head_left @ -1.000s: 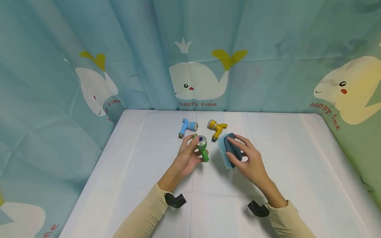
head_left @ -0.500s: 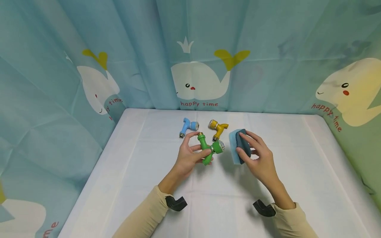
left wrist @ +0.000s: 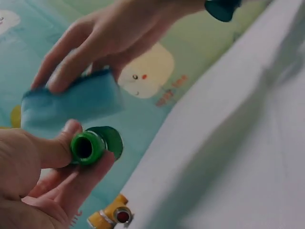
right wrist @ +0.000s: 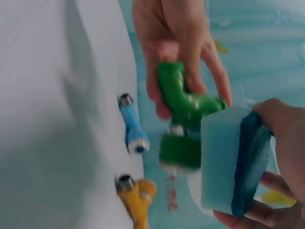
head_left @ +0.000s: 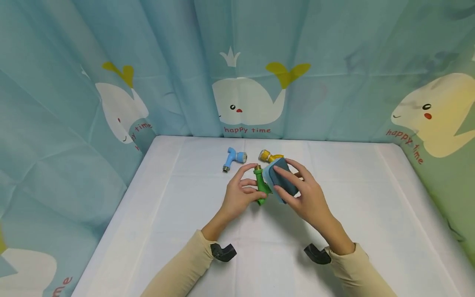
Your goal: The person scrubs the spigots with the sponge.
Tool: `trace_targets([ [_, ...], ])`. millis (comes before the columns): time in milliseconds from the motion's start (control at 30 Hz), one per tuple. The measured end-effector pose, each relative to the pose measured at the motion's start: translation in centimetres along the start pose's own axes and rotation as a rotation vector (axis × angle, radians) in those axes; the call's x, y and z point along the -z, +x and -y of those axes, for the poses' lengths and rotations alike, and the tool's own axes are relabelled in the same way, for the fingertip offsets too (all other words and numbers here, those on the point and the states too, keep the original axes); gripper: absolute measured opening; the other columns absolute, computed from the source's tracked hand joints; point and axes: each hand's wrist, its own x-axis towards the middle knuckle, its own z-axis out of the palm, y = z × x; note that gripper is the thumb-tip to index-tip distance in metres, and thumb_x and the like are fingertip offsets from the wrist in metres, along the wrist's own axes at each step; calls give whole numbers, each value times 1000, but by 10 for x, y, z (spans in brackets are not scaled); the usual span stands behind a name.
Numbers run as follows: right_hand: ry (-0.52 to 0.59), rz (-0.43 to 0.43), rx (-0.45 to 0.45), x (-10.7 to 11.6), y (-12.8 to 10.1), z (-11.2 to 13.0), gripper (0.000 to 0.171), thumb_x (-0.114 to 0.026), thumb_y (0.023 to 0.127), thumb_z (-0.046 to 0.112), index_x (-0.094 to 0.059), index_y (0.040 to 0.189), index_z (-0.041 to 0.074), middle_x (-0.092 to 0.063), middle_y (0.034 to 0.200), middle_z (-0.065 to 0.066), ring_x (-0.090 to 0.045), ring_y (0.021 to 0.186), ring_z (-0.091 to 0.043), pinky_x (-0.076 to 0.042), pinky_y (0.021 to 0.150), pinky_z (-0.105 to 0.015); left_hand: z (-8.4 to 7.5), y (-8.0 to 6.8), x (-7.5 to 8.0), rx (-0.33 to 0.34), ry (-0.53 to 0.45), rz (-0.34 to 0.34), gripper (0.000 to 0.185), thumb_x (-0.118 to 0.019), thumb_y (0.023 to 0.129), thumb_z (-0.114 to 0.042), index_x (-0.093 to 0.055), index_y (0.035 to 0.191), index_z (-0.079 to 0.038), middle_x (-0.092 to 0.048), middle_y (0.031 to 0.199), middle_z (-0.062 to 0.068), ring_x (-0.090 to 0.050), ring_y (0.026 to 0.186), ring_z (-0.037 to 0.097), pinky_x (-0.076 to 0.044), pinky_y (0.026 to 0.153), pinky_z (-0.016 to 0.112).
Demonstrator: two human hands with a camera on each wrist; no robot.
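Left hand (head_left: 237, 194): I see it grip the green tap (head_left: 261, 185), mid-frame above the worktop (head_left: 167, 231). Right hand (head_left: 304, 198): pinches the sponge (head_left: 282, 181) against the tap. Step, I judge: wiping. Next: rub along the body, turning it.

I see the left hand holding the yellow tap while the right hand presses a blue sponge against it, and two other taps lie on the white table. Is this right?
Not quite: the tap in the left hand is the green tap, as the right wrist view shows. The yellow tap lies on the white table beside the blue tap. The right hand does hold the blue sponge against the green one.
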Motion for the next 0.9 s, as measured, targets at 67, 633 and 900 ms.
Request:
trace_targets([
  [67, -29, 47, 15, -4, 1, 0, 54, -86, 84, 17, -69, 135, 17, -52, 147, -19, -65, 100, -32, -60, 67, -44, 0, 2, -1, -14, 29, -27, 82, -85, 81, 3, -48, 150, -20, -72, 93, 19, -76, 76, 22, -62, 68, 36],
  [633, 97, 49, -204, 7, -39, -25, 53, -84, 84, 8, -69, 135, 14, -56, 141, -19, -66, 109, -37, -58, 62, -31, 5, 44, -34, -31, -33, -168, 82, -85, 77, 9, -51, 145, -23, -66, 90, 19, -74, 73, 24, -63, 63, 41],
  [900, -19, 3, -321, 51, -80, -60, 55, -84, 81, 2, -70, 133, 12, -59, 138, -18, -64, 105, -17, -51, 69, -10, 16, 91, -71, 111, 44, -72, 80, -88, 78, 1, -55, 141, -34, -74, 96, 8, -72, 73, 19, -61, 65, 32],
])
